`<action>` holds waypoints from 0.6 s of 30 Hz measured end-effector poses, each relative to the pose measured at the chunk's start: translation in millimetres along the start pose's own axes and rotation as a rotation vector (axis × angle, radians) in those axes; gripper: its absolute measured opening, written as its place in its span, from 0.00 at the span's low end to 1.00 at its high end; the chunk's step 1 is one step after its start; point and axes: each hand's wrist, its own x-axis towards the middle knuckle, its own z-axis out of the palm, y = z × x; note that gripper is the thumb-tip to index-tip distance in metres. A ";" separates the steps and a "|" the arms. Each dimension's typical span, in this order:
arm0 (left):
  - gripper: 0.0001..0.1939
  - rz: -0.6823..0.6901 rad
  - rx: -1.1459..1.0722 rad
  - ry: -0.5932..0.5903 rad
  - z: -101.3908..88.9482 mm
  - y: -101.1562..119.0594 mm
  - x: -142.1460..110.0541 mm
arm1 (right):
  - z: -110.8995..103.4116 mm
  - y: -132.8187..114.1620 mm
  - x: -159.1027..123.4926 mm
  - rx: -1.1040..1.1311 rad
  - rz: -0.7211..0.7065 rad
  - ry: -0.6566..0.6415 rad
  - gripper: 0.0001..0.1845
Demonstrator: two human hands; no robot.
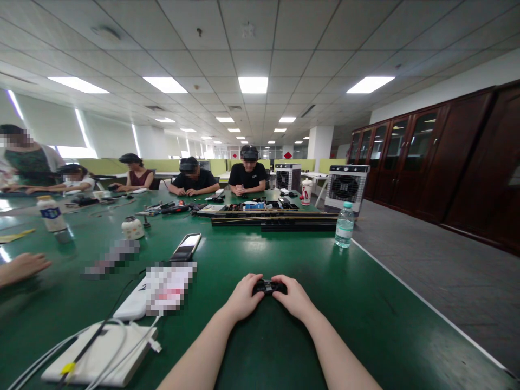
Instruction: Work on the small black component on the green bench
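Between two bare hands, low over the middle of the near part of a green table (268, 254), is a small black object (268, 287), its upper face showing greyish parts that are too small to make out. The left hand (244, 298) pinches its left end, fingers curled over the far side and thumb at the near edge; the right hand (296, 297) pinches the right end in the same way. Whether the object touches the tabletop I cannot tell. Beyond it, to the right, a clear water bottle (344, 230) stands upright beside long black bars (280, 219) lying across the table. Left of the hands lie a phone (187, 246), a pixelated sheet (170, 290) and, nearest, a white slab (95, 357) with cables over it. At the left edge another person's hand (26, 268) reaches in above the table. Farther off, several people wearing dark headgear sit along the table, and dark wooden cabinets (410, 168) line the right wall
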 end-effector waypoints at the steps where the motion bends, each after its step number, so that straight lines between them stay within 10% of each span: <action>1: 0.23 -0.001 0.002 -0.001 0.2 -0.4 0.0 | 0.1 0.2 0.1 0.002 0.002 0.001 0.19; 18: 0.20 -0.035 0.053 0.011 2.1 -1.9 1.3 | 1.0 -1.2 -0.3 0.036 0.033 0.038 0.18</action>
